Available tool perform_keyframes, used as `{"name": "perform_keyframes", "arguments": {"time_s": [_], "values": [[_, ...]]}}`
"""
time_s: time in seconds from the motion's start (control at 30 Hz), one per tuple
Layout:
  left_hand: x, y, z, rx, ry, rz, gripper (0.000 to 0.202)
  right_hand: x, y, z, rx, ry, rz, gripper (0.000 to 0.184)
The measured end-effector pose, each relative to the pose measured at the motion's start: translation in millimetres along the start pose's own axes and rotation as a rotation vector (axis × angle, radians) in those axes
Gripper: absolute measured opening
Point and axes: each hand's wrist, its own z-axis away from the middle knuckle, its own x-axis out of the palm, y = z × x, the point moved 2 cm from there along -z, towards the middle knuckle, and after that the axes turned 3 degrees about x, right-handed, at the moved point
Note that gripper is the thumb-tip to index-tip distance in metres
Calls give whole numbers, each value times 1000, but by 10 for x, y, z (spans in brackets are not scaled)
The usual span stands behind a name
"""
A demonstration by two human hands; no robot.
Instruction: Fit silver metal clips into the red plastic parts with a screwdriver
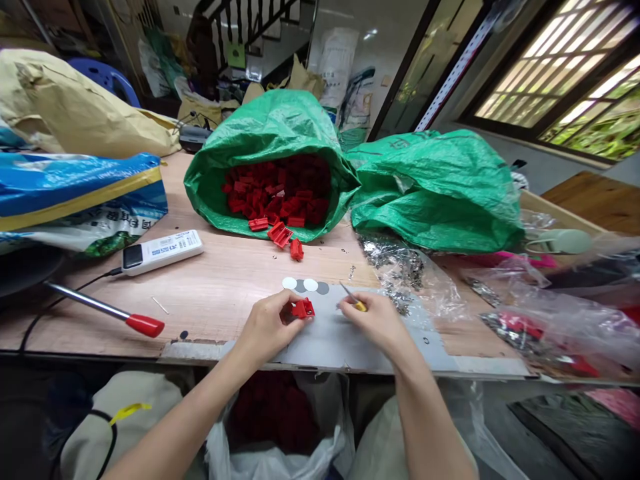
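My left hand [273, 325] pinches a small red plastic part [303, 309] above the grey sheet [320, 340] at the table's front edge. To its right, my right hand [373, 319] is closed round a slim pointed metal tool with a yellow handle [361, 306]. The tool's tip points up and left, apart from the red part; its exact kind is unclear. Just beyond my hands lie white and grey discs [311, 285] in a row. Beside my right hand, small metal pieces [400, 267] are heaped on clear plastic.
An open green sack [270, 127] spills red parts [280, 235] onto the table; another green sack [435, 187] lies to its right. At left are a white device [163, 252] with a cable and a red-tipped lever [145, 325]. Below the edge hangs a white bag [225, 453] holding red parts.
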Motion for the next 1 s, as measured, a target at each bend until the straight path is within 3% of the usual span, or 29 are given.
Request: {"name": "perform_keyframes", "arguments": {"time_s": [0.1, 0.2, 0.43, 0.6, 0.73, 0.83, 1.0], "values": [[11, -22, 8, 11, 5, -21, 12, 316, -60, -81, -8, -66, -304, 28], [16, -31, 11, 12, 12, -24, 11, 479, -86, -118, -22, -36, -359, 28], [15, -1, 2, 21, 34, -42, 8, 470, -197, -45, -46, 66, -141, 24], [7, 22, 2, 57, 41, -75, 7, 471, -238, -28, -58, 25, -72, 21], [-1, 19, 8, 67, 29, -112, 12, 389, -182, -68, -66, -201, -206, 25], [-8, 14, 13, 48, 2, -94, 18, 251, -111, -62, -50, -410, -349, 41], [-24, 28, 12, 38, -30, -80, 17, 70, 9, -21, -39, -487, -350, 50]]}}
